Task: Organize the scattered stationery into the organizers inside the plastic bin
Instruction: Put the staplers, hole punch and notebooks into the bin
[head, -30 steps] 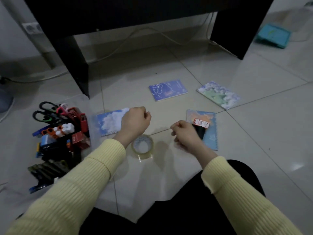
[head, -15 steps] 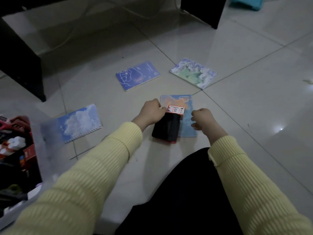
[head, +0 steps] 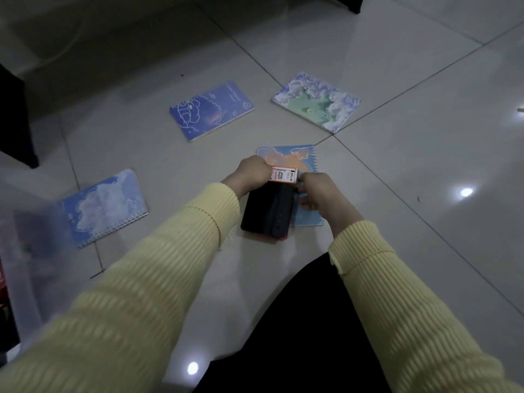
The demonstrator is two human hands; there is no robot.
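A black box of whiteboard markers (head: 268, 209) with a white and red label at its far end lies partly on a light-blue spiral notebook (head: 300, 157) on the tiled floor. My left hand (head: 252, 171) grips the box's far left corner. My right hand (head: 317, 192) grips its right side near the label. The clear plastic bin (head: 17, 251) shows only as a blurred wall at the left edge; its organizers are almost out of view.
Three more notebooks lie on the floor: a cloud-cover one (head: 103, 207) at the left, a blue line-drawing one (head: 211, 110) further back, a green and purple one (head: 316, 102) at the back right. A dark desk leg (head: 14, 120) stands at the far left.
My view has swung right and down, away from the bin and tape roll. Both hands moved from above the tape roll to the black marker box and took hold of it.
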